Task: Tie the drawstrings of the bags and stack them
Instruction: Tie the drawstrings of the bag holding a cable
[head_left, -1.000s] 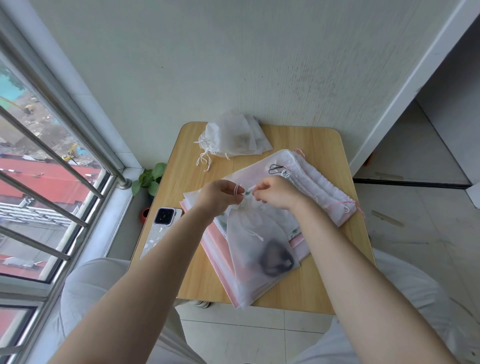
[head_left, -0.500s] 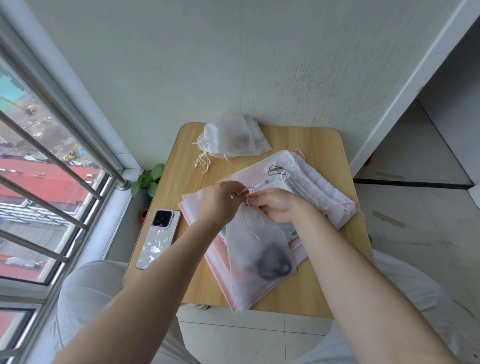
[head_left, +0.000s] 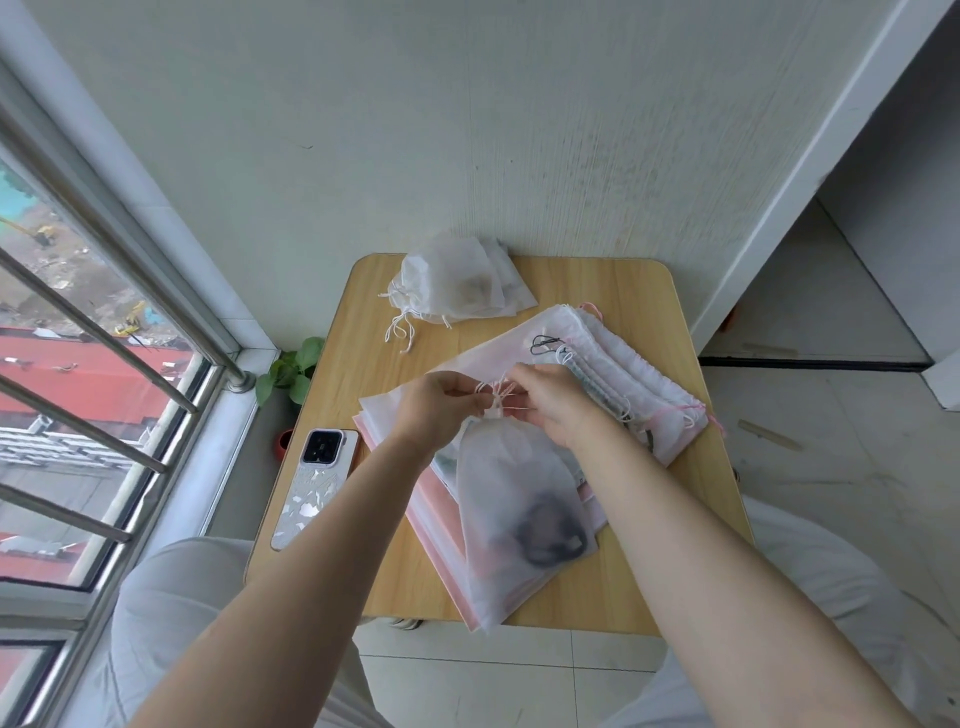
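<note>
Two hands are held together above the middle of the wooden table (head_left: 613, 291). The white drawstring (head_left: 496, 396) of a translucent white bag (head_left: 511, 499) is pinched by the left hand (head_left: 441, 408) and by the right hand (head_left: 553, 405), fingers curled on the cord from either side. The bag's mouth is gathered tight just below the fingers; a dark object (head_left: 550, 535) is seen through its lower half. The bag lies on a pile of flat pink and white bags (head_left: 639, 384). A stack of tied white bags (head_left: 457, 283) sits at the table's far edge, well apart. A phone (head_left: 317, 486) lies near the left edge, beside a small plant (head_left: 291, 371).
</note>
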